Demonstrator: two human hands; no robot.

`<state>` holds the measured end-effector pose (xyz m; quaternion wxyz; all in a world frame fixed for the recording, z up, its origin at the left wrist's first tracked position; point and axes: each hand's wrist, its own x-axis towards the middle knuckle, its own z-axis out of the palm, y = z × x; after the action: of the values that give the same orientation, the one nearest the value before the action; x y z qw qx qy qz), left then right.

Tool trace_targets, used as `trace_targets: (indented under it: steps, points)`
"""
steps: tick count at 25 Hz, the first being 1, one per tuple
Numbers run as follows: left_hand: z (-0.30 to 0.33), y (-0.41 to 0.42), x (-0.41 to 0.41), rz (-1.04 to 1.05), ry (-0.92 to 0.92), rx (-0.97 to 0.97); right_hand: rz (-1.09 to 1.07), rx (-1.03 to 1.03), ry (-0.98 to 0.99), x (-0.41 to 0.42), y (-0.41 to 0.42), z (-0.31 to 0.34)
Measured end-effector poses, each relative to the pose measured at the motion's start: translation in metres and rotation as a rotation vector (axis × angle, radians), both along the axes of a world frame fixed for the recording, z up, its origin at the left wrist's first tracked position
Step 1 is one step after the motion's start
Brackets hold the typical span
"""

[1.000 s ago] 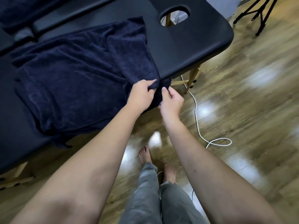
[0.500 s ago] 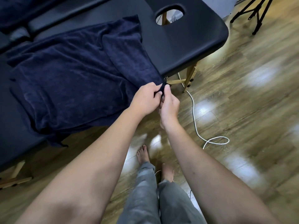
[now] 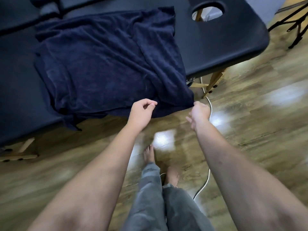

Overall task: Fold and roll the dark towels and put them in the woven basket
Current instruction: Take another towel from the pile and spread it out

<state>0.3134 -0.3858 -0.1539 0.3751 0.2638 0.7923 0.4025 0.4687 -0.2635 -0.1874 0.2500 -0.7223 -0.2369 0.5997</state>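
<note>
A dark navy towel [image 3: 106, 64] lies rumpled across the black padded massage table [image 3: 216, 47], its near edge hanging over the side. My right hand [image 3: 199, 112] pinches the towel's near right corner just off the table edge. My left hand [image 3: 141, 112] is a short way to the left, in front of the hanging edge, with thumb and forefinger curled toward each other; the blur hides whether cloth is between them. No woven basket is in view.
The table has a face hole [image 3: 207, 11] at the far right and wooden legs [image 3: 214, 82]. A white cable [image 3: 208, 147] runs over the wooden floor [image 3: 258, 130] by my bare feet [image 3: 150, 153]. A black stand [image 3: 293, 25] is at the top right.
My hands, together at the towel corner before, have parted: the left one moved left along the hanging edge, the right one stayed on the corner. The view has shifted and blurred.
</note>
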Motion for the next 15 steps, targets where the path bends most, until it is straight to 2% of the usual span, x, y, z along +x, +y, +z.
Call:
trace_targets:
  steps: [2, 5, 8, 10, 12, 13, 15]
  points:
    - [-0.011, -0.031, -0.023, 0.191, -0.061, 0.013, 0.074, 0.046, -0.084, -0.019, -0.016, -0.007]
    - [-0.023, -0.077, -0.053, 0.518, -0.159, 0.040, 0.322, 0.115, -0.023, -0.068, -0.056, -0.005]
    - [-0.028, -0.124, -0.093, 0.860, -0.193, 0.070, 0.746, 0.228, 0.036, -0.136, -0.112, 0.000]
    - [-0.032, -0.152, -0.121, 1.054, -0.126, 0.077, 1.034, 0.378, 0.051, -0.182, -0.147, 0.008]
    - [-0.037, -0.175, -0.147, 1.129, -0.070, 0.038, 1.242, 0.545, 0.054, -0.223, -0.176, 0.013]
    - [-0.039, -0.181, -0.158, 1.099, -0.077, 0.014, 1.303, 0.601, 0.048, -0.240, -0.187, 0.015]
    - [-0.043, -0.188, -0.182, 0.993, -0.194, 0.030, 1.374, 0.657, 0.024, -0.276, -0.211, 0.015]
